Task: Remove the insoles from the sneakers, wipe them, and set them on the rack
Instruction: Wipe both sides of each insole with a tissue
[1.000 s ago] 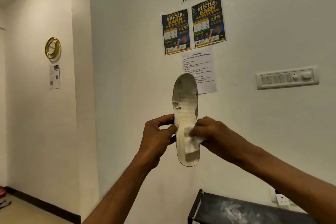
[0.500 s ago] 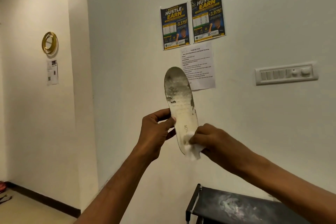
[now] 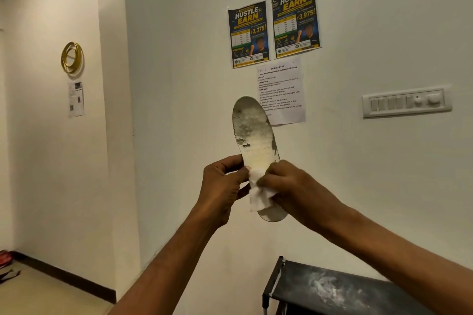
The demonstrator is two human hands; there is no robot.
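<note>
HIDDEN: insole [image 3: 256,135] midsection behind both hands; rack [image 3: 332,289] below right forearm, cropped | left hand [image 3: 222,186]: pinches insole edge | right hand [image 3: 289,186]: fingers curled, pressing white wipe [image 3: 259,198] onto insole

- insole [image 3: 256,133]: midsection hidden under white wipe [image 3: 259,198] and right hand [image 3: 289,184].
- left hand [image 3: 222,186]: finger ends behind insole, unseen.
- rack [image 3: 332,289], below right hand: cut by bottom edge.
- printed sheet [image 3: 284,89], above both hands: small text unreadable.
- red object [image 3: 3,258], far left of left hand: cropped, unidentifiable.
</note>
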